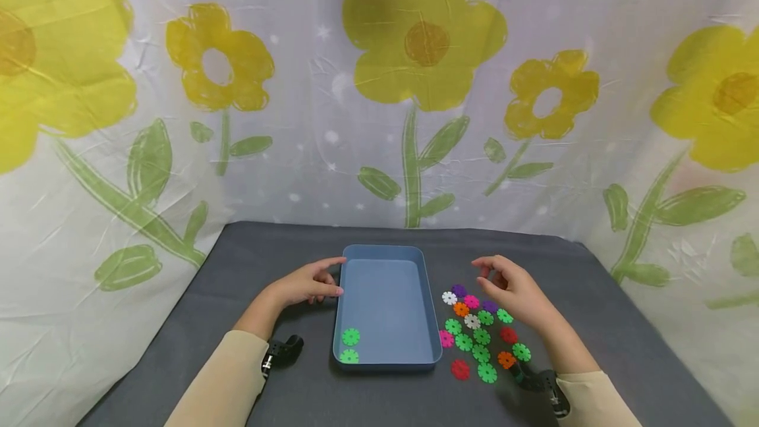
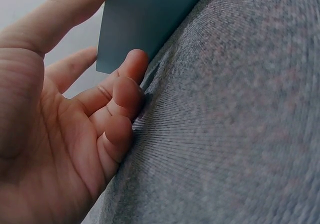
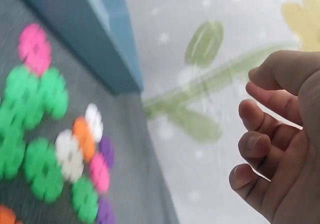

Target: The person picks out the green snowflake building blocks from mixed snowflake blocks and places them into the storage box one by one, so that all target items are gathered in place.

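My left hand is at the left side of a blue rectangular tray, its thumb and index fingertips right at the tray's edge. In the left wrist view, its other fingers bend against the grey cloth beside the tray wall. My right hand hovers above the far right of a scatter of snowflake discs, with fingers loosely bent and nothing held. Two green snowflake discs lie in the tray's near left corner. Outside it to the right are green, white, orange, pink, red and purple discs.
A dark grey cloth covers the table. Behind and at both sides hangs a pale curtain printed with yellow flowers. Dark wrist straps with cameras sit on the left wrist and right wrist, the right one close over the nearest discs.
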{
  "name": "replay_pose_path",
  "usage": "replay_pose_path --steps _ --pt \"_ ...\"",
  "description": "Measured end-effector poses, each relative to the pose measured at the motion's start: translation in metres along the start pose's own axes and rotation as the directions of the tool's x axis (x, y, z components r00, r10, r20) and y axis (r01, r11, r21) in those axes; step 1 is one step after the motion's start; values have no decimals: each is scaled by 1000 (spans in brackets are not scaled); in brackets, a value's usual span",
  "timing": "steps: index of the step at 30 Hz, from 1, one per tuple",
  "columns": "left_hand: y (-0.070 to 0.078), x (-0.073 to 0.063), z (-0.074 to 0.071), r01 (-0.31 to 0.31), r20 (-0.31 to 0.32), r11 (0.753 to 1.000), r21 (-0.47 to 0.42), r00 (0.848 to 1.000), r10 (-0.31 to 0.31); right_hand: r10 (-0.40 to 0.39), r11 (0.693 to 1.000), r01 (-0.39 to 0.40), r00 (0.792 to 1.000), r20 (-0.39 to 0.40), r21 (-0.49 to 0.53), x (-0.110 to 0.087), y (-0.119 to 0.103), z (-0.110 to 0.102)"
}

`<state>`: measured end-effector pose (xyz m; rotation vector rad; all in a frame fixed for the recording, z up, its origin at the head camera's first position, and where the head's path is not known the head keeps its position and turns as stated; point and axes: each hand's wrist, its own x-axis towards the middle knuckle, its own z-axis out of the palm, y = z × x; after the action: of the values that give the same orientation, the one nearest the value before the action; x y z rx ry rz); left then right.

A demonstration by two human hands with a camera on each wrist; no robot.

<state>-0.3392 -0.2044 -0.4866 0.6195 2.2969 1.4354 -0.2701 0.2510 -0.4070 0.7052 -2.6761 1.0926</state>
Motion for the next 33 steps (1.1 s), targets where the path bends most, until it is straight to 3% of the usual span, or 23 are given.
replay_pose_path --steps 10,19,27,33 --pt "2 0 2 -2 0 1000 -23 1000 2 140 988 -139 990 3 -70 -25 42 -7" --pt "-3 -1 1 6 -18 1000 -30 1000 -6 284 955 -272 953 108 -115 -34 79 -5" --pt "-2 -2 1 10 -30 1000 -25 1000 -11 318 947 -301 931 180 -112 -30 88 -4" --pt "-1 -2 1 22 -27 1000 -21 999 -22 333 937 -301 923 191 -179 -29 90 -2"
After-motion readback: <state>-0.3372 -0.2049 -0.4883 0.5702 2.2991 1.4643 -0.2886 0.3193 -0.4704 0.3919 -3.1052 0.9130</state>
